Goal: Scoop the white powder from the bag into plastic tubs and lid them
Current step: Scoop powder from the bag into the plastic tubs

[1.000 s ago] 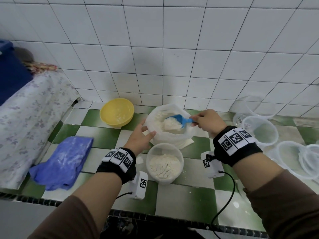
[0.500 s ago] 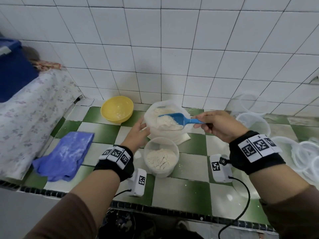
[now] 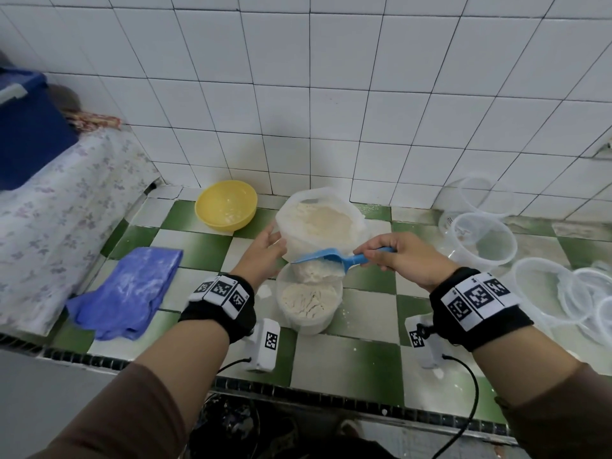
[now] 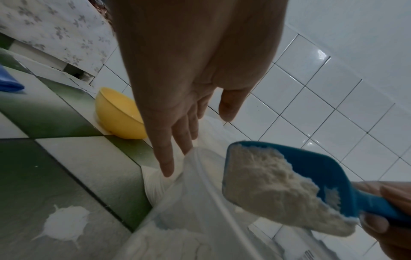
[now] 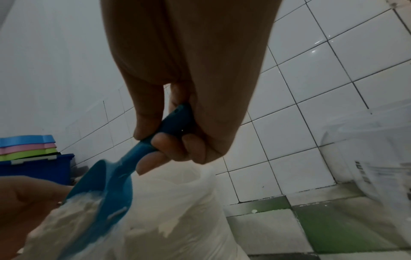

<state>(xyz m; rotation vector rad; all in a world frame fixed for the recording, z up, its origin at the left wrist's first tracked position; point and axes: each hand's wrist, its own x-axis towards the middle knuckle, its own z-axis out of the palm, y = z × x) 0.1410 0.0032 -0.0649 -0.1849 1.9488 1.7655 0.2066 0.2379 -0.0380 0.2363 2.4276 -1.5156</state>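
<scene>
A white plastic bag (image 3: 319, 223) of pale powder stands open at the back of the tiled counter. In front of it sits a clear plastic tub (image 3: 309, 301), partly filled with powder. My right hand (image 3: 402, 256) grips the handle of a blue scoop (image 3: 326, 256), tipped over the tub with powder sliding off it. In the right wrist view the fingers (image 5: 177, 146) curl round the scoop's handle (image 5: 169, 126). My left hand (image 3: 265, 251) lies with straight fingers against the bag's left side; its fingertips (image 4: 166, 168) touch the bag's plastic (image 4: 160, 186) beside the loaded scoop (image 4: 286, 183).
A yellow bowl (image 3: 226, 204) sits left of the bag, a blue cloth (image 3: 127, 291) nearer the front edge. Empty clear tubs (image 3: 480, 238) and lids (image 3: 586, 299) crowd the right side. Spilled powder (image 4: 64, 223) dots the tiles. A floral-covered surface (image 3: 49, 223) borders the left.
The right hand has carried the loaded scoop out of the bag and down over the tub, tipping it so powder falls. The left hand stays at the bag's side.
</scene>
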